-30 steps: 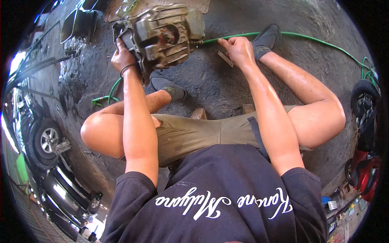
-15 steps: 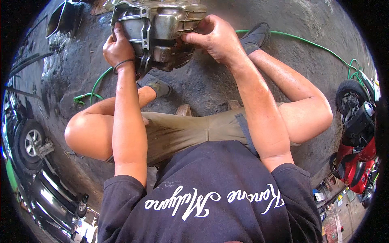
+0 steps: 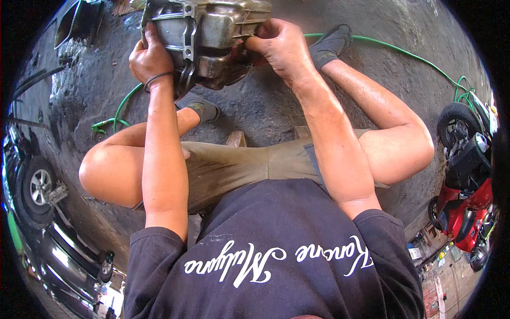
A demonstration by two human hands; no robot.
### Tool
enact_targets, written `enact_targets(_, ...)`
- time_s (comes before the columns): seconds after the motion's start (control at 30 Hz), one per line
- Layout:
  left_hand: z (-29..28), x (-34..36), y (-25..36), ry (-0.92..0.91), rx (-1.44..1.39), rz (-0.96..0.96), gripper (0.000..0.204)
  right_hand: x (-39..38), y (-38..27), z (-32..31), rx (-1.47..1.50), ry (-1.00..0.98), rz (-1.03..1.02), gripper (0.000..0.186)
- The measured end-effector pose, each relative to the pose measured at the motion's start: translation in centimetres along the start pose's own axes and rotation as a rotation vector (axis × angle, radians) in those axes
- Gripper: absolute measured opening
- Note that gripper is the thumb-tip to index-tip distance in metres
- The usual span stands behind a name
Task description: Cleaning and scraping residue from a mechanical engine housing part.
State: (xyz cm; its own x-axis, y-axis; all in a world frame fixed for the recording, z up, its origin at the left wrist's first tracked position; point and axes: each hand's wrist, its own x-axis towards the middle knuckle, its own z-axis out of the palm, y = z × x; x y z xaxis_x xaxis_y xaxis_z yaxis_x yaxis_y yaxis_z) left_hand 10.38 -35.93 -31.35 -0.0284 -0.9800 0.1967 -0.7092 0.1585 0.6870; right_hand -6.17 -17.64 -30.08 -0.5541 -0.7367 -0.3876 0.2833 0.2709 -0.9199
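A bulky metal engine casing [image 3: 220, 34], grey-brown and oily with a bolt-holed flange and ribbed sides, is held up at the top of the view. My left hand [image 3: 151, 59] grips its left edge, the thumb lying along the outer face and a dark band round the wrist. At the right edge my right hand [image 3: 282, 49] is closed, thumb and bent fingers pressed against the metal. The tips of those fingers are partly hidden behind the casing, whose upper end is cut off by the frame.
A green hose [image 3: 396, 47] runs over the dark, stained floor [image 3: 265, 117] behind my feet. To the left stands a black car [image 3: 64, 255] with a wheel [image 3: 40, 186]; to the right, a red motorcycle [image 3: 467, 212]. A dark metal piece [image 3: 71, 21] lies at the upper left.
The casing and both hands have shifted slightly up and left in view, along with the whole scene. The casing looks tilted a little differently. Both hands keep their hold.
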Motion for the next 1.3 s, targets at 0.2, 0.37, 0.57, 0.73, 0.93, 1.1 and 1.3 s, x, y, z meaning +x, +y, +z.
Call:
enact_targets(0.2, -0.1, 0.2, 0.1, 0.001, -0.006, -0.025, 0.057, -0.9, -0.2, -1.3, 0.286, -0.102, 0.040, 0.022)
enact_targets(0.37, 0.2, 0.3, -0.3, -0.011, -0.025, -0.038, 0.058, -2.9, -2.5, -0.1, -0.397, 0.116, -0.242, 0.027)
enact_targets(0.57, 0.1, -1.0, 0.8, -0.005, 0.014, -0.035, 0.057, -3.7, -3.9, 0.9, -0.663, 0.219, -0.210, 0.024)
enact_targets(0.73, -0.2, -1.7, 1.6, -0.016, 0.025, -0.017, 0.056, -3.5, -3.7, 0.9, -0.721, 0.291, -0.153, 0.021)
enact_targets(0.93, -0.1, -2.0, 1.7, 0.037, -0.015, 0.014, 0.056, -3.9, -3.5, 1.6, -0.561, 0.358, -0.072, 0.024)
enact_targets(1.1, -0.1, -2.0, 1.7, 0.006, 0.027, -0.025, 0.056, -3.8, -2.8, 2.3, -0.462, 0.452, -0.152, 0.023)
enact_targets(1.3, 0.1, -0.7, 1.2, 0.016, 0.063, -0.023, 0.058, -3.2, -1.1, 1.3, -0.534, 0.479, -0.096, 0.027)
